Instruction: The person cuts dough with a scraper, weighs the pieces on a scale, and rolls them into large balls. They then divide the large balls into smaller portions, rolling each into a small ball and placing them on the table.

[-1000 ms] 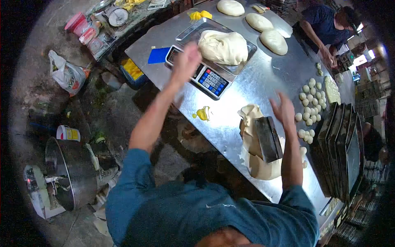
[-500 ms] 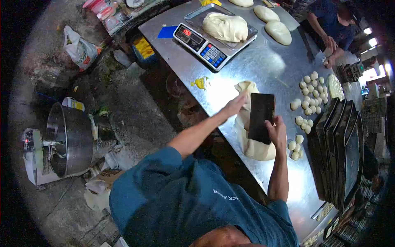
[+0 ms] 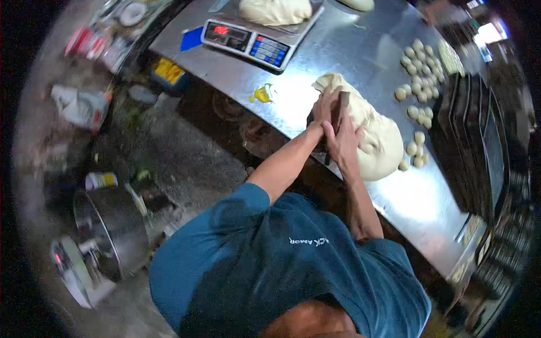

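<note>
A large lump of pale dough (image 3: 380,143) lies on the metal table beneath and beside both hands. A dark dough scraper (image 3: 343,101) stands tilted at the dough's left edge, much of its blade covered by my hands. My left hand (image 3: 326,107) lies against the scraper, fingers stretched out towards the dough's far end; some fingertips are hidden. Close beside it, my right hand (image 3: 344,142) is round the scraper's handle side, thumb on the left, fingers reaching onto the dough.
On the table (image 3: 225,79) stands a digital scale (image 3: 248,42) bearing another dough piece (image 3: 276,10). Small dough balls (image 3: 420,70) sit to the right, near stacked dark trays (image 3: 468,124). A yellow smear (image 3: 262,94) lies near the table edge. A mixer bowl (image 3: 115,225) stands on the floor.
The scraper has turned from lying broadside over the dough to tilted on the dough's left side. Both hands have come together at it. The dough looks gathered and folded, and the view has shifted.
</note>
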A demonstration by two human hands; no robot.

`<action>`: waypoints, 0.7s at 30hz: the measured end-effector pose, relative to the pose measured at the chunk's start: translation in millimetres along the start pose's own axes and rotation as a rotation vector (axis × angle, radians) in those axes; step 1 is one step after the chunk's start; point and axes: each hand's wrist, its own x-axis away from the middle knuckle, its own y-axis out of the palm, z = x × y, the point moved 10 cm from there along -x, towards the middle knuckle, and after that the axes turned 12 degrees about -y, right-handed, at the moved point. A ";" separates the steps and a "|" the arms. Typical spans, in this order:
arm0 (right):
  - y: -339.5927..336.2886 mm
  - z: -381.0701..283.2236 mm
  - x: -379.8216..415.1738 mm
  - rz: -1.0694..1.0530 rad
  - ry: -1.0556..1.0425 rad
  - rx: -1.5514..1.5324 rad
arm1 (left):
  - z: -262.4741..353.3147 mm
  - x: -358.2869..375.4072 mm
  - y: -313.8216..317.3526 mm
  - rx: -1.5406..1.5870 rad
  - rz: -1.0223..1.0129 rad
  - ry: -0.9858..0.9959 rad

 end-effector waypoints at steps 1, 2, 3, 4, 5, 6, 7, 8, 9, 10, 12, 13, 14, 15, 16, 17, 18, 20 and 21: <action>11.4 4.1 1.1 -0.114 0.111 -0.137 | 4.2 2.2 -5.9 0.001 0.009 0.032; 5.9 7.1 3.4 -0.103 0.168 -0.118 | 5.0 6.0 -13.2 0.005 0.016 0.061; 8.0 6.3 6.2 -0.155 0.181 -0.228 | -6.6 1.5 -3.1 0.180 -0.115 0.047; 8.5 3.5 7.5 -0.201 0.182 -0.334 | -2.1 -1.6 -3.7 0.359 -0.238 0.027; -2.5 -5.2 12.4 -0.166 0.158 -0.345 | 17.7 0.4 -16.8 -0.085 -0.094 0.221; -9.1 -4.3 15.2 -0.148 0.181 -0.317 | 13.2 -1.0 -14.8 -0.178 -0.030 0.313; -6.7 9.5 30.2 -0.211 0.352 -0.225 | 28.8 -4.0 -25.7 -0.234 -0.045 0.266; -4.8 22.9 50.8 -0.280 0.528 -0.140 | 41.5 -3.6 -37.0 -0.295 -0.063 0.211; -23.7 36.2 57.6 -0.099 0.590 -0.113 | 62.5 4.0 -56.4 -0.202 -0.073 0.324; -51.0 36.6 57.2 0.061 0.582 -0.171 | 57.6 0.0 -44.2 -0.239 -0.093 0.389; -99.0 30.5 49.8 0.351 0.574 -0.255 | 33.6 -13.4 -9.3 -0.241 -0.319 0.325; -105.9 32.5 39.4 0.368 0.538 -0.210 | 28.6 -9.1 -13.7 -0.242 -0.327 0.313; -111.7 36.4 22.4 0.391 0.490 -0.172 | 26.4 -11.6 -19.8 -0.213 -0.357 0.293; -105.5 28.8 -0.5 0.245 0.477 -0.121 | 22.1 -14.1 -27.8 -0.188 -0.382 0.273; -92.5 21.7 -19.0 0.098 0.463 -0.075 | 10.3 -10.7 -40.6 -0.204 -0.376 0.261; -57.1 29.3 -28.3 -0.065 0.404 0.004 | 2.0 -1.8 -60.8 -0.160 -0.327 0.294; -26.5 27.8 -36.1 -0.123 0.306 -0.007 | -2.4 3.9 -77.4 -0.115 -0.275 0.333; 13.1 14.7 -52.0 -0.230 0.275 -0.005 | -20.6 4.4 -88.9 -0.186 -0.260 0.274; 29.2 16.9 -62.4 -0.234 0.269 -0.016 | -29.6 4.0 -99.3 -0.202 -0.234 0.221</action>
